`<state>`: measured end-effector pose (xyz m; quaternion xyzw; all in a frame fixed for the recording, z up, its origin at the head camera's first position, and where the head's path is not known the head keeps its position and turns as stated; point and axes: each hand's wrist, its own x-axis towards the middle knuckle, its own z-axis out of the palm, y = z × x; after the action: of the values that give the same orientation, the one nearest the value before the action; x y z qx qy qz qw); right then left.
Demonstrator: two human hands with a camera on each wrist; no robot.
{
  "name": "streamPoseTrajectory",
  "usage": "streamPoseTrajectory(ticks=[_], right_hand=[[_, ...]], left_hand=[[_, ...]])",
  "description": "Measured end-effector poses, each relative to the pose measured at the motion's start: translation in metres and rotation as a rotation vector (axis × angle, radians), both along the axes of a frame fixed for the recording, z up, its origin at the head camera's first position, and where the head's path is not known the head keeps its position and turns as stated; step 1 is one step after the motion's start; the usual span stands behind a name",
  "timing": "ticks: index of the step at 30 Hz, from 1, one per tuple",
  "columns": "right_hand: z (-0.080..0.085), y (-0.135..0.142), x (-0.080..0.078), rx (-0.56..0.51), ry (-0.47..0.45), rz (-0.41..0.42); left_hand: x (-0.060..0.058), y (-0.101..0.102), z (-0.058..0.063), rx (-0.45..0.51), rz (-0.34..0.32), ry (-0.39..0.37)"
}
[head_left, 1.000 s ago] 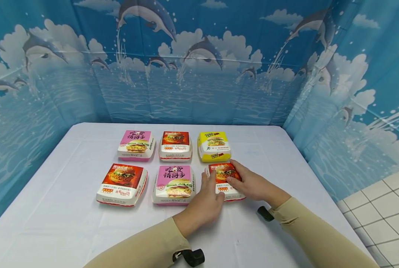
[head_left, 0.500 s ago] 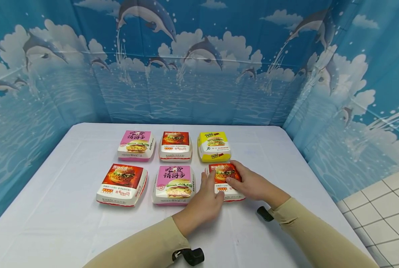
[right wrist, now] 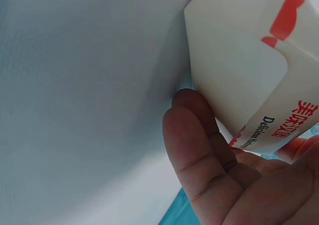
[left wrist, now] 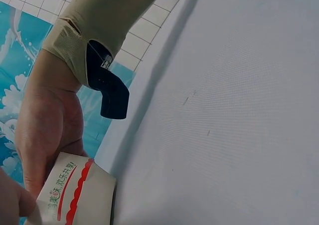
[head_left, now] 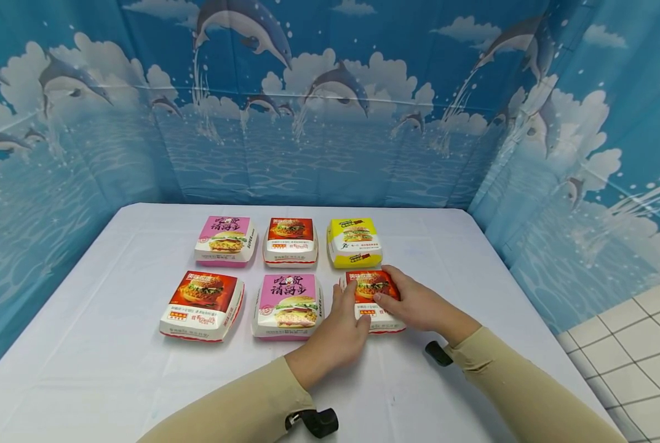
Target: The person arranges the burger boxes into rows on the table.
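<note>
Both hands are at a red-and-white burger box (head_left: 369,311) lying on the white table, nearest its right side in the head view. My left hand (head_left: 332,341) rests along the box's left side, its fingers nearly straight and the thumb near the front edge. The right hand (head_left: 418,304) holds the box from the right, thumb on the lid and fingers at the far right corner. The right wrist view shows that hand's fingers (right wrist: 192,150) against the box's printed side wall (right wrist: 234,80). In the left wrist view the right hand (left wrist: 47,130) is behind the box (left wrist: 89,195).
Just left stands a pink burger box (head_left: 288,304), then another red one (head_left: 202,304). Behind them is a row with pink (head_left: 226,240), red (head_left: 291,241) and yellow (head_left: 355,242) boxes. A dolphin-print curtain (head_left: 330,141) surrounds the table (head_left: 108,369).
</note>
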<state>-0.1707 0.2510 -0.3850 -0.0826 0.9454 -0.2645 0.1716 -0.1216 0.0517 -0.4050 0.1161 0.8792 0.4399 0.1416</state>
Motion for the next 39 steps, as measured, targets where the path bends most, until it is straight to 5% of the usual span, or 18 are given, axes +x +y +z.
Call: streamPoseTrajectory(ticks=[39], right_hand=[[0.0048, 0.0032, 0.0009, -0.044, -0.001, 0.033]], left_hand=[[0.0006, -0.0003, 0.0022, 0.023, 0.014, -0.006]])
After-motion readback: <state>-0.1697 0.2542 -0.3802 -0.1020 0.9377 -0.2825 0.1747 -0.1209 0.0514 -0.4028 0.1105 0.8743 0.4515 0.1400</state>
